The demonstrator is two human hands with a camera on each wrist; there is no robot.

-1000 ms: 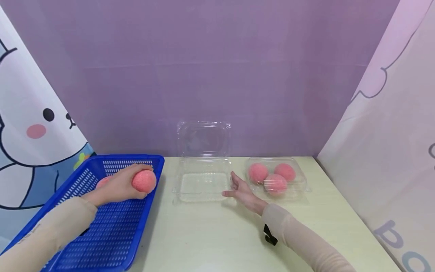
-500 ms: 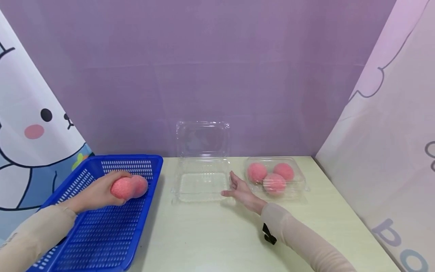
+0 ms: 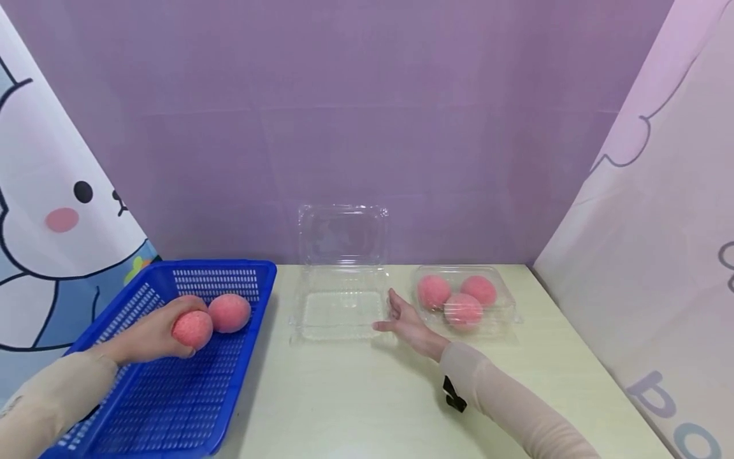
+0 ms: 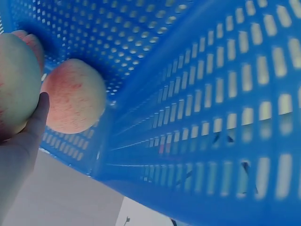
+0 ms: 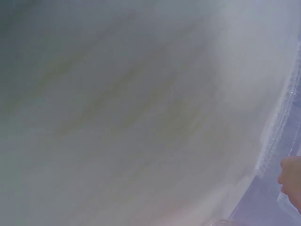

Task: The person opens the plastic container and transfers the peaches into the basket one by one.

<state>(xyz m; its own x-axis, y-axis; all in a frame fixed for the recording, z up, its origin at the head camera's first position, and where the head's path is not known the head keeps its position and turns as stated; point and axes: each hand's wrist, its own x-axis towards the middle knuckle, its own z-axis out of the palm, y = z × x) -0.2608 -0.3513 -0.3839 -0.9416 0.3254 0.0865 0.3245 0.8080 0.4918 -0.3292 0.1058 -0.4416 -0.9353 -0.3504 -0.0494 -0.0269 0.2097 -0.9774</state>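
My left hand grips a peach inside the blue plastic basket. To its right in the basket lies a second peach, also seen as a pinkish peach in the left wrist view. A third peach shows behind the held one, mostly hidden. My right hand rests with thumb and fingers spread at the right side of an open clear clamshell box, its lid raised behind. In the right wrist view, only part of the hand shows at the right edge.
A closed clear clamshell box with three peaches stands to the right of the right hand. Behind the pale table hangs a purple cloth, with printed cloths at both sides.
My left hand has moved left and lower in the basket, gripping a peach. The peach on the basket's right side has come fully into view. My right hand stays in place.
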